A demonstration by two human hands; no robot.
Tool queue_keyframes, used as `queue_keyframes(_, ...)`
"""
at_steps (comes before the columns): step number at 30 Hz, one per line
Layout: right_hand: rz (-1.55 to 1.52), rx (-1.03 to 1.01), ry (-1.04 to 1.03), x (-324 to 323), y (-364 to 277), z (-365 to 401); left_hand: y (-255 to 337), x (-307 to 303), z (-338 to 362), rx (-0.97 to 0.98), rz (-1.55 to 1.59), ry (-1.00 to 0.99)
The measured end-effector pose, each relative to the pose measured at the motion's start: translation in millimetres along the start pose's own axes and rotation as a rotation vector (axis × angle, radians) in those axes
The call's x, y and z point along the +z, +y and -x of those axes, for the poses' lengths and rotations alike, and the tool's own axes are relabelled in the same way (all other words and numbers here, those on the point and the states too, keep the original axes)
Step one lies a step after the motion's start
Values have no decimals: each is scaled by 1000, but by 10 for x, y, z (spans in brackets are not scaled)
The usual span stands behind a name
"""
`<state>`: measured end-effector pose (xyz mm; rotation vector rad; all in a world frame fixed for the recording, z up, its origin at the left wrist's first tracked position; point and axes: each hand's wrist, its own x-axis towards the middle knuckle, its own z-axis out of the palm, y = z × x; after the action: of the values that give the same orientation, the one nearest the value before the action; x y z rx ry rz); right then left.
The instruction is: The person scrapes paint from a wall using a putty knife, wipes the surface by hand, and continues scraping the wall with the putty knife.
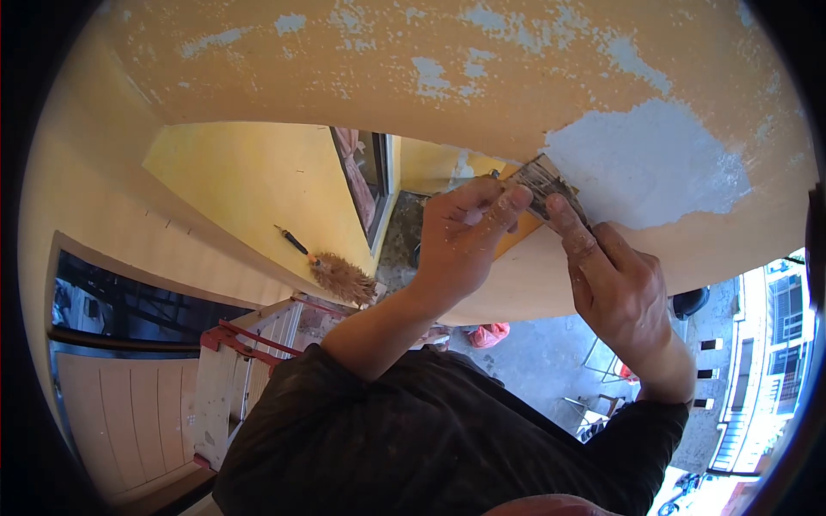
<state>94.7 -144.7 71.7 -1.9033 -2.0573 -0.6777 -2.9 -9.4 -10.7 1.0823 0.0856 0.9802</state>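
Observation:
A putty-smeared scraper [544,182] is between my two hands, its flat blade close to the painted surface overhead. My left hand [465,241] is closed with its thumb against the left side of the blade. From the right, my right hand [624,279] grips the blade's lower edge, fingers pressed along it. Both hands have whitish residue on the fingers. Right beside the blade lies a large bare pale patch [654,163] in the orange paint [344,95], which is flaked in several other spots.
At lower left stands a ladder [249,344] with red fittings. A feather duster [342,277] hangs against the yellow wall [258,181], near a window with a pink curtain [354,168]. Far below are the grey floor [533,361], a pink bundle [490,334] and folding stands.

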Motion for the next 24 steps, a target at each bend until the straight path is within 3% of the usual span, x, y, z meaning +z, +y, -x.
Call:
queue_keyframes(19, -34, 18, 74, 103, -93, -5, 112, -57, 20, -64, -104, 12)
queue_keyframes(22, -19, 60, -11, 80, -92, 8, 68, -64, 27, -44, -161, -6)
queue_keyframes(24, -41, 45, 73, 107, -98, -23, 127, -54, -6, -47, -124, -17)
